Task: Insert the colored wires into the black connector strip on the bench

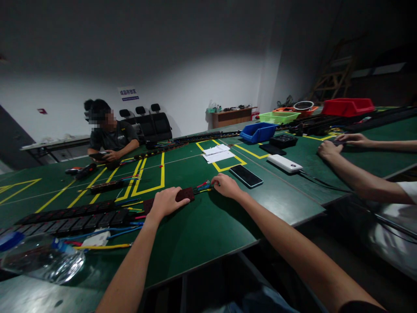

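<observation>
My left hand [167, 202] rests over a dark red-brown block [186, 195] with small holes, its thumb along the near side and its fingers across the top. Several coloured wires [202, 188] come out of the block's right end, one with a red terminal. At the ends of these wires my right hand [225, 185] has its fingers closed in a pinch on them; the fingertips are partly hidden. Left of the block, more wires [138, 208] lead to a black cable chain [87, 222] lying on the green table [195, 243].
A water bottle [42, 261] lies at the near left. To the right are a phone [246, 175], a white power bank [284, 164], papers [217, 154] and a blue bin [258, 132]. A co-worker's hands [340, 144] are at the right; another person [112, 134] sits across the table.
</observation>
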`<state>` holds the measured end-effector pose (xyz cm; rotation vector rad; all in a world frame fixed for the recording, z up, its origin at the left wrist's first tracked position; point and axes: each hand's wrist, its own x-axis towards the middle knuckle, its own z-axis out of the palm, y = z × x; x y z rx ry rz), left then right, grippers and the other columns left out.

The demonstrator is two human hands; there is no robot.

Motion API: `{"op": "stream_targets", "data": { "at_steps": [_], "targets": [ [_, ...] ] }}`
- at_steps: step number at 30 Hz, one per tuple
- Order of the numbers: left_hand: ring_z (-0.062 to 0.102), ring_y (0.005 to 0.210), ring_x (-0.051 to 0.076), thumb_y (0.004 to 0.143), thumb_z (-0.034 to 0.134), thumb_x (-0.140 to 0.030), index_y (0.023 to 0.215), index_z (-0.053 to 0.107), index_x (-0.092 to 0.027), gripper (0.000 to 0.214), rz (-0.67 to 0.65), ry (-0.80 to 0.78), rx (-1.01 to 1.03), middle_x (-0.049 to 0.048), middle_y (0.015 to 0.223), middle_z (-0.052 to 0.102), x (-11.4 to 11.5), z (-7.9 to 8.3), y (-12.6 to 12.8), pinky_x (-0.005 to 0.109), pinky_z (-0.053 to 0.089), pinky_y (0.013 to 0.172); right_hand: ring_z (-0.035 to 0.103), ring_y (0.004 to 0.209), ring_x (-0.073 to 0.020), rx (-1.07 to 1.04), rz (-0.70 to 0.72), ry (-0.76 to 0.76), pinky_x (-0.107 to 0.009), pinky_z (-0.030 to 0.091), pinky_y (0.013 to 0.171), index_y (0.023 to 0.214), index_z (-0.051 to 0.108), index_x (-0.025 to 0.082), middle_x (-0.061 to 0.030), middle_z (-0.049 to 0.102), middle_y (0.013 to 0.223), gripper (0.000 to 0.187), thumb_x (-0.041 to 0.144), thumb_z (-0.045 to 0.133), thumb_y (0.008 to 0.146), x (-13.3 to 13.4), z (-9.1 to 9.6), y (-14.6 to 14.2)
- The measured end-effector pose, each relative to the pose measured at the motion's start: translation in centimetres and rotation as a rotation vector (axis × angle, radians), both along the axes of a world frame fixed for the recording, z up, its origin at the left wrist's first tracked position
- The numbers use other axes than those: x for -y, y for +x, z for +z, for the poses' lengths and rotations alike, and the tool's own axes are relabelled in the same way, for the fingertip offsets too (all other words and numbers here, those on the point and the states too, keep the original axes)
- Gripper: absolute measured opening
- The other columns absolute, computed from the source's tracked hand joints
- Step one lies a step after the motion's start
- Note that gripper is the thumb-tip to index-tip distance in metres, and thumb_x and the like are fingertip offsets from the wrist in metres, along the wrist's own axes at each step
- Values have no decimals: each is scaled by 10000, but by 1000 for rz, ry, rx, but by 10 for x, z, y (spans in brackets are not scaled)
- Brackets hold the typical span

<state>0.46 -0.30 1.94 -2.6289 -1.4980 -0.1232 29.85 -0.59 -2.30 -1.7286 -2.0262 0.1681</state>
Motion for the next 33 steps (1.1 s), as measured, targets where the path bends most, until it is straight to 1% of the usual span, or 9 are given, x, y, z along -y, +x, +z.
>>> {"op": "stream_targets", "data": {
  "at_steps": [3, 9, 14, 21, 26, 33],
  "targets": [
    [674, 1003, 285, 929, 466, -721, 1199, 648, -224, 594, -3, 1, -3, 107, 1137, 721, -1, -1, 0, 324, 474, 714, 619, 954, -188, -22, -12, 33, -258, 421, 760, 1033, 766, 261, -58, 666, 1066, 268, 210, 529, 919, 1, 1, -1],
    [677, 984, 283, 924, 464, -732, 1184, 646, -219, 603, -7, 2, -5, 106, 1116, 725, -1, -1, -1, 316, 466, 689, 622, 921, -178, -12, 8, -23, -253, 414, 727, 967, 796, 265, -57, 665, 1061, 274, 198, 535, 920, 0, 0, 0],
    [675, 977, 277, 926, 479, -720, 1180, 649, -221, 585, -4, -3, -1, 104, 1114, 723, 1, 1, 0, 322, 465, 689, 624, 926, -167, -26, 1, 29, -243, 411, 716, 1008, 779, 257, -53, 669, 1071, 253, 203, 545, 928, -2, -1, -1],
    [674, 981, 270, 930, 481, -716, 1175, 650, -228, 572, 0, -7, 6, 102, 1113, 723, 1, 0, 0, 318, 465, 705, 619, 930, -173, -11, 2, -1, -244, 420, 733, 968, 795, 263, -53, 670, 1057, 265, 199, 541, 924, -2, -3, -1],
    [676, 976, 276, 928, 476, -723, 1177, 651, -221, 587, -15, 1, 12, 104, 1111, 723, 0, -1, -1, 318, 463, 695, 622, 899, -165, -39, -5, 35, -245, 411, 721, 986, 783, 255, -51, 671, 1049, 252, 208, 542, 928, -1, -1, -1],
    [676, 1007, 282, 927, 475, -724, 1195, 654, -224, 595, 3, -1, -4, 110, 1136, 721, 0, -1, 0, 328, 480, 730, 623, 907, -167, -30, -7, 32, -250, 422, 754, 1001, 783, 253, -57, 672, 1065, 243, 213, 552, 935, -1, 0, -2]
  ]
}}
